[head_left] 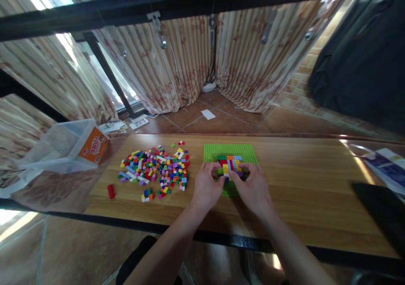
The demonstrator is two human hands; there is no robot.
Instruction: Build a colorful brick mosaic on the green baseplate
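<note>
A green studded baseplate (229,148) lies on the wooden table, and a multicoloured build of toy bricks (230,158) sits on it. Both of my hands are over this build, close together. My left hand (205,184) curls its thumb and forefinger around the build's left side, next to a yellow brick (225,168). From the right, my right hand (253,186) grips the build, its thumb against the front near the middle. My fingers cover the sides and part of the front, so the exact bricks under the fingertips are hidden.
Loose toy bricks (158,162) are heaped on the left of the wooden table (310,179), with a red cylinder (110,191) near the left edge. Beyond that edge stands a clear plastic bin (63,143). A dark flat object (379,209) juts in at the right.
</note>
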